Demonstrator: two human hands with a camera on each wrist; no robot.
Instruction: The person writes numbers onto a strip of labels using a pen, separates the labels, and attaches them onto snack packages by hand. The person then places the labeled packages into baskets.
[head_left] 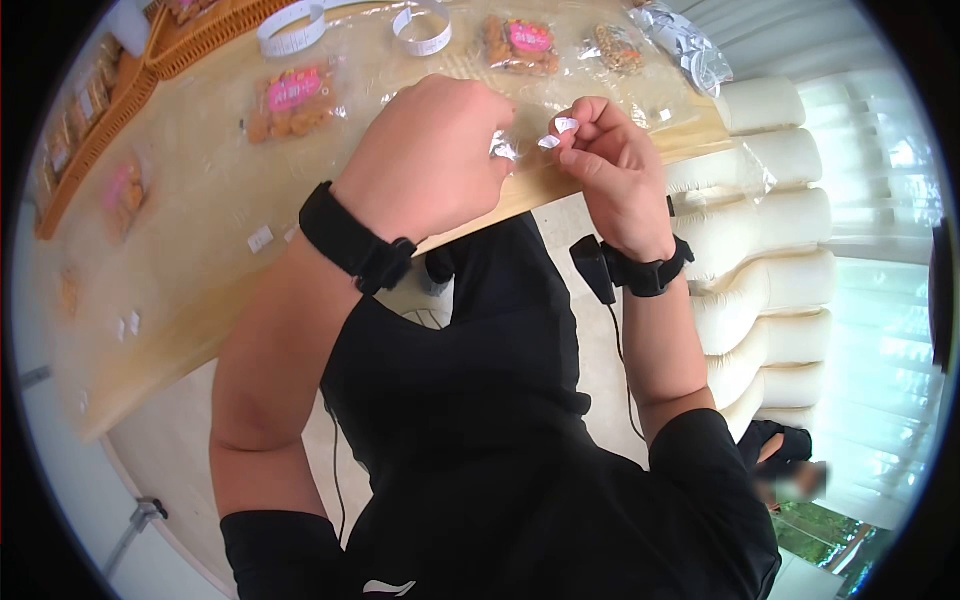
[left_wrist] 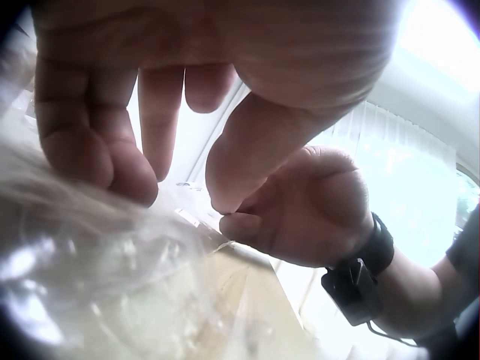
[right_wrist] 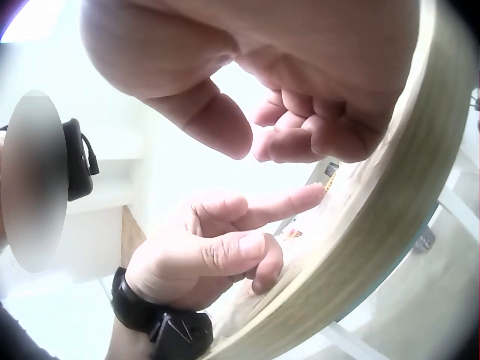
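Observation:
At the table edge in the head view, the right hand (head_left: pixel 620 170) holds small white label pieces (head_left: pixel 565 125) at its thumb and fingertips. The left hand (head_left: pixel 425 150) is beside it, back upward, with a shiny white scrap (head_left: pixel 503 150) at its fingers. In the left wrist view, the left hand (left_wrist: pixel 217 52) has bent fingers apart from the thumb, over clear plastic (left_wrist: pixel 112 262); the right hand (left_wrist: pixel 307 202) is behind. The right wrist view shows the right hand (right_wrist: pixel 285 67) with curled fingers near its thumb, and the left hand (right_wrist: pixel 217 247) with one finger extended.
Packaged snacks (head_left: pixel 295 100) with pink labels lie on the wooden table (head_left: pixel 190 320), near two white paper rings (head_left: pixel 422 45). A wicker basket (head_left: pixel 110 110) stands at the left. White cushions (head_left: pixel 765 230) are at the right, with another person (head_left: pixel 785 465) beyond.

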